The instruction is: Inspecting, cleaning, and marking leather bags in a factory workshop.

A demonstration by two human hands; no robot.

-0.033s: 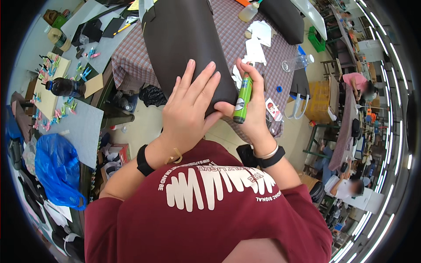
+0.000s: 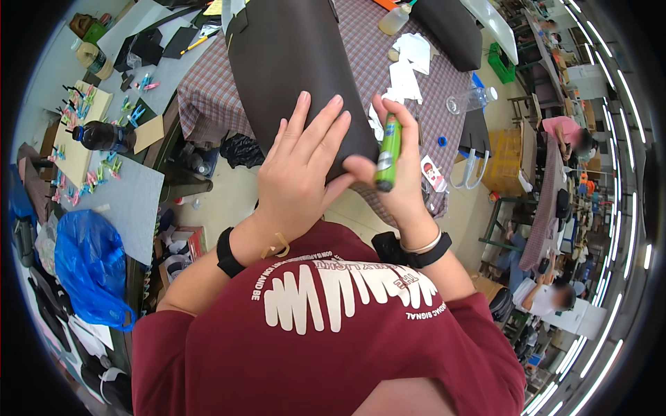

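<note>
A large dark brown leather piece (image 2: 291,62), shaped like a bag body, stretches over the checked cloth toward me. My left hand (image 2: 295,166) rests flat on its near end, fingers straight and slightly apart. Beside its right edge, my right hand (image 2: 402,159) wraps round a short green tube (image 2: 389,152) with a dark lower end; its exact kind is unclear. The right thumb, smeared by motion, is close to the leather's near right corner. Whether that hand also touches the leather is hidden.
The checked tablecloth (image 2: 208,87) carries white paper scraps (image 2: 406,76), a clear bottle (image 2: 470,101) and another dark bag piece (image 2: 451,31). On the left bench are a dark bottle (image 2: 104,137), several coloured clips and a blue plastic bag (image 2: 94,267). People work farther right.
The green tube has turned and shifted slightly within my right hand, and the right thumb has moved. My left hand stays on the leather almost unchanged.
</note>
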